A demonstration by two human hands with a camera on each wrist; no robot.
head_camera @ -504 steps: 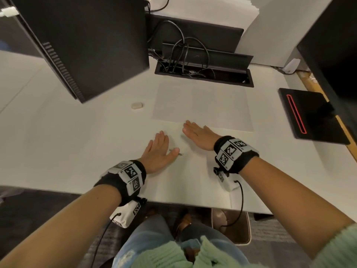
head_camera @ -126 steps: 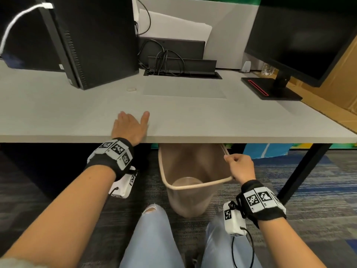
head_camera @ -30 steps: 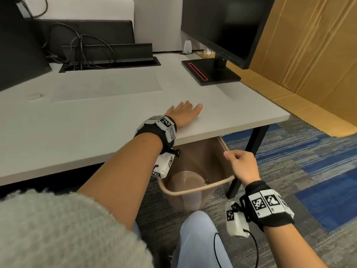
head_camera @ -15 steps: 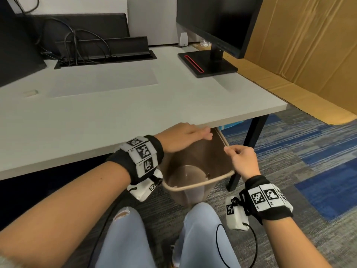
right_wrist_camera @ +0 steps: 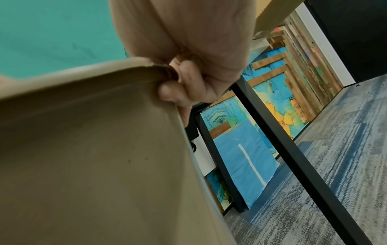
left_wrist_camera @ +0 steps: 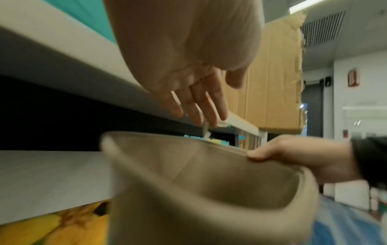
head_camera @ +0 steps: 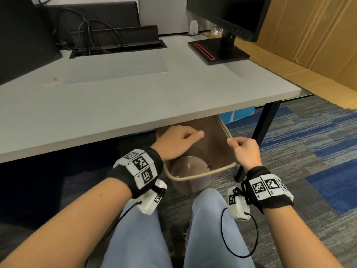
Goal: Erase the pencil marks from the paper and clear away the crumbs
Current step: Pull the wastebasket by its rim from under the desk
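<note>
A tan waste bin (head_camera: 193, 177) is held up under the grey table's (head_camera: 135, 105) front edge, above my knees. My right hand (head_camera: 241, 149) grips its right rim, fingers curled over the edge (right_wrist_camera: 184, 86). My left hand (head_camera: 181, 142) hovers over the bin's mouth, just below the table edge, fingers loose and pointing down (left_wrist_camera: 201, 106), holding nothing. A small pale fleck (left_wrist_camera: 205, 131) shows under its fingertips; I cannot tell what it is. The paper (head_camera: 117, 68) lies flat on the table, and the white eraser (head_camera: 50, 80) sits to its left.
A monitor stand (head_camera: 218, 51) is at the back right, and an open cable tray (head_camera: 116, 45) lies behind the paper. A dark computer tower (head_camera: 23, 35) stands at the left. Cardboard (head_camera: 309, 45) leans at the right, and a black table leg (head_camera: 257, 140) is beside the bin.
My left hand slid off the table's front edge and dropped over the bin's mouth. My right hand kept its hold on the rim.
</note>
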